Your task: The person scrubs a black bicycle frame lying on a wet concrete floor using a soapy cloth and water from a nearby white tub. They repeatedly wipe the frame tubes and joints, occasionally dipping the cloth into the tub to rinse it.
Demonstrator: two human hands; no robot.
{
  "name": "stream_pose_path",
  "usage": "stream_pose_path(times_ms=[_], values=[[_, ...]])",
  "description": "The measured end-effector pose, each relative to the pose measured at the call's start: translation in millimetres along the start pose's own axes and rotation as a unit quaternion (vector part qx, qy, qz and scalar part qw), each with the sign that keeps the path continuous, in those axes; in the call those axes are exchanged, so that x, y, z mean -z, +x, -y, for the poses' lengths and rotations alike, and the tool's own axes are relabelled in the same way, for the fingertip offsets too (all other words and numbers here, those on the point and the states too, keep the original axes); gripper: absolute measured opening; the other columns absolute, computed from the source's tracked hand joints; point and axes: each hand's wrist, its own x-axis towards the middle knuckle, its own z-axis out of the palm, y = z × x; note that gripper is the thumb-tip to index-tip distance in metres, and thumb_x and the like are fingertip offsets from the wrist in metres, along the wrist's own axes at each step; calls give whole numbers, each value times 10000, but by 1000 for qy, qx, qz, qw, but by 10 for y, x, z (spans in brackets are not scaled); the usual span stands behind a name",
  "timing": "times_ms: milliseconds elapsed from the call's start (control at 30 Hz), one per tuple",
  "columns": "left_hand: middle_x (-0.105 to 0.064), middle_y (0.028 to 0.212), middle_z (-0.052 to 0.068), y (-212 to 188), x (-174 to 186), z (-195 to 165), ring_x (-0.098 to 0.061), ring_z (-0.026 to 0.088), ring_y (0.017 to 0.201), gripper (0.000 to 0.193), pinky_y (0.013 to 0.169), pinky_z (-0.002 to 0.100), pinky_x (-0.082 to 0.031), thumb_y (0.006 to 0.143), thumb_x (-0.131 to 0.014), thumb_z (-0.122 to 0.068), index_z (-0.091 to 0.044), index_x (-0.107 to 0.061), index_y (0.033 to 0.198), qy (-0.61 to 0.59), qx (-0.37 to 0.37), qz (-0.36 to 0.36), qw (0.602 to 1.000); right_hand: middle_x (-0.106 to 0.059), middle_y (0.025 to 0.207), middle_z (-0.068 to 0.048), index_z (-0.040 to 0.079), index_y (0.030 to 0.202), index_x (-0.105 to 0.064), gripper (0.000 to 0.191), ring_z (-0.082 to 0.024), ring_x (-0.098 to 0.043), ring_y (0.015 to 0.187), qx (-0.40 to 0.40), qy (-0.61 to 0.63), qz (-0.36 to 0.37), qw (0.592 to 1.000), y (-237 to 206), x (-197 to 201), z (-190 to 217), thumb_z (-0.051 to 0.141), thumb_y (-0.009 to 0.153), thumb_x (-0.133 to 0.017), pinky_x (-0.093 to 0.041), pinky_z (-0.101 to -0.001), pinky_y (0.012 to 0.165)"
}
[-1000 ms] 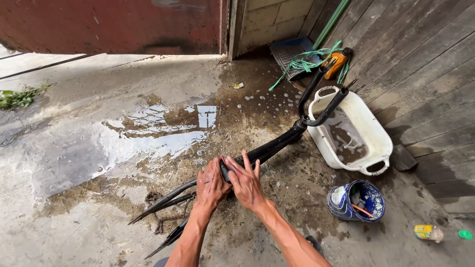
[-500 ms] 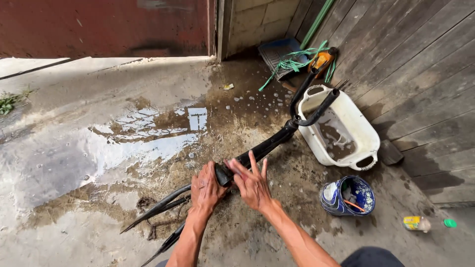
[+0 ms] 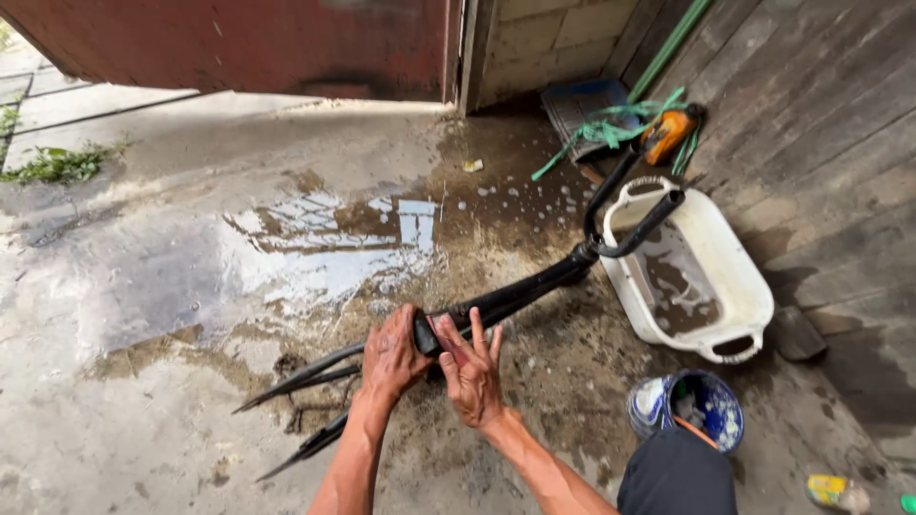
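Left hand (image 3: 393, 355) grips our long black metal bicycle frame (image 3: 515, 294) mid-tube | right hand (image 3: 470, 370) open, fingers spread, palm pressing the same tube | frame lies on wet concrete floor (image 3: 191, 286), its front end over white plastic tub (image 3: 735, 277).

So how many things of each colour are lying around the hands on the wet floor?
Black: 1, bicycle frame under left hand and right hand
White: 1, tub
Blue: 1, bowl
Orange: 1, bottle
Green: 1, rope
Total: 5
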Motion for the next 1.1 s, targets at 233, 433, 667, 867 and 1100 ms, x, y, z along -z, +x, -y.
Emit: stream_pose_path(times_ms=[233,433,667,867,1100], values=[[-605,1327,172,71,-25,56,-580,331,1206,1020,933,486,-422,674,-850,-641,-73,-454,1423,39,-1,23,999,-391,1633,103,306,1580,-377,506,-394,-149,1582,-1,-86,-44,995,-138,-108,-181,424,1113,-220,98,-720,1211],[-631,1280,85,7,98,-62,-613,263,1143,813,894,418,-456,721,-831,-509,-140,-503,1367,-11,56,76,996,-535,1536,66,266,1450,-576,490,-352,-230,1566,0,-67,-4,998,73,-66,-13,403,1094,-268,83,-719,1212],[-622,1249,97,-43,185,-198,-608,274,1117,833,873,418,-444,680,-876,-438,-131,-500,1357,8,21,57,998,-733,1268,-104,104,1042,-762,484,-285,-362,1547,-116,-65,208,969,687,104,69,366,1088,-358,78,-709,1219],[-612,1239,96,-98,148,-228,-612,256,1099,855,878,419,-450,724,-855,-532,-118,-473,1368,12,40,93,995,-681,1296,-171,137,1306,-679,512,-345,-360,1455,11,-38,173,984,662,349,166,399,1068,-308,78,-722,1140],[-592,1302,203,-111,-30,-94,-586,331,1133,1055,899,489,-431,669,-775,-718,12,-464,1364,72,-59,-72,993,-700,1327,69,251,1253,-727,469,-246,-622,1324,-198,204,191,940,779,539,-823,336,1112,-288,-482,-598,1185]])
